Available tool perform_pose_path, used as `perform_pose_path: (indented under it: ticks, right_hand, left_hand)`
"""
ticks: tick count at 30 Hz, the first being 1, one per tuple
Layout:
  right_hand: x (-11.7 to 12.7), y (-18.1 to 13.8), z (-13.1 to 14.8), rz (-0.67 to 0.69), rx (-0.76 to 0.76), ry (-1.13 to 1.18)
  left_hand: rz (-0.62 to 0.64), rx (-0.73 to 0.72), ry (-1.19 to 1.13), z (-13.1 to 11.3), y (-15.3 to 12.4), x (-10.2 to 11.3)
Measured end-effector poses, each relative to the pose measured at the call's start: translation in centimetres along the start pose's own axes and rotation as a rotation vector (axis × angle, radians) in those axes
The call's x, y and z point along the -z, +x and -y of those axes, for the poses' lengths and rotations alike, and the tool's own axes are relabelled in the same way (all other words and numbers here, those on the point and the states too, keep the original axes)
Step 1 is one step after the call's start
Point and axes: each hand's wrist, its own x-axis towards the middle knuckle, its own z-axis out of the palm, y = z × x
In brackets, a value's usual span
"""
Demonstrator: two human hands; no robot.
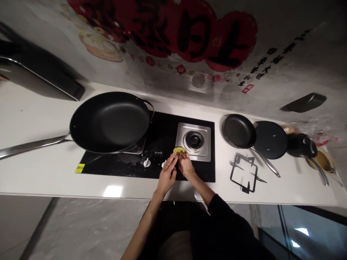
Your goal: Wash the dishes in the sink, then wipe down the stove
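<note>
My right hand (185, 163) presses a small yellow cloth (179, 150) against the front left corner of the steel burner plate (203, 150) on the black glass hob (162, 144); its fingers are curled round the cloth. My left hand (167, 175) rests beside it on the hob glass, fingers bent near a white control knob (164, 164). A second white knob (146, 163) sits further left. The burner has no pan support on it.
A large black pan (110, 121) with a long steel handle covers the left burner. On the white counter to the right lie a black pan support (244, 174), a small frying pan (239, 130), a dark lid (271, 140) and more cookware. A range hood (38, 77) juts in at left.
</note>
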Motion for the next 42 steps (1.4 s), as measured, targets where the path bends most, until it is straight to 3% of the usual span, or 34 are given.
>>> perform_pose_path:
  ticks: [2, 4, 7, 9, 12, 16, 19, 22, 24, 27, 32, 37, 42]
  right_hand:
    - [-0.5, -3.0, -0.5, -0.105, 0.027, 0.096]
    - [0.6, -5.0, -2.3, -0.264, -0.006, 0.156]
    - [4.7, -5.2, -6.7, -0.497, -0.095, 0.125]
    - [7.8, -3.2, -9.8, -0.544, -0.089, 0.060]
    - [10.9, 2.0, -13.0, -0.374, 0.053, -0.047]
    - [10.7, 8.2, -14.9, -0.007, 0.228, -0.109]
    - [9.4, 8.4, -16.6, 0.015, 0.196, -0.052]
    - [8.2, 5.0, -18.1, -0.086, 0.088, 0.043]
    - [7.3, 1.7, -18.1, -0.131, 0.029, 0.097]
    - [5.2, -3.4, -15.9, -0.167, -0.032, 0.113]
    - [3.8, -9.3, -10.7, -0.128, -0.035, 0.066]
    - [5.5, -8.6, -11.0, -0.423, -0.334, 0.009]
    - [3.4, -6.7, -12.0, -0.265, -0.386, -0.050]
  left_hand:
    - [-0.002, -0.011, -0.001, 0.1, 0.2, 0.0]
    - [-0.012, -0.002, -0.004, 0.3, 0.3, 0.2]
    - [-0.026, 0.026, -0.016, 0.7, 0.3, 0.4]
    - [-0.028, 0.042, -0.033, 1.0, 0.1, 0.4]
    - [-0.012, 0.060, -0.052, 1.3, -0.2, 0.2]
    - [0.028, 0.077, -0.057, 1.6, -0.4, 0.0]
    - [0.030, 0.073, -0.052, 1.9, -0.3, 0.0]
    - [0.023, 0.056, -0.051, 2.2, 0.0, -0.1]
    - [0.009, 0.049, -0.052, 2.4, 0.6, -0.5]
    - [-0.028, 0.036, -0.041, 2.1, 2.6, -1.8]
    - [0.025, 0.022, 0.143, 0.8, 9.4, -5.1]
    - [0.220, -0.057, 0.421, 0.4, 15.8, -8.1]
    - [0.408, -0.161, 0.579, 0.9, 18.5, -9.3]
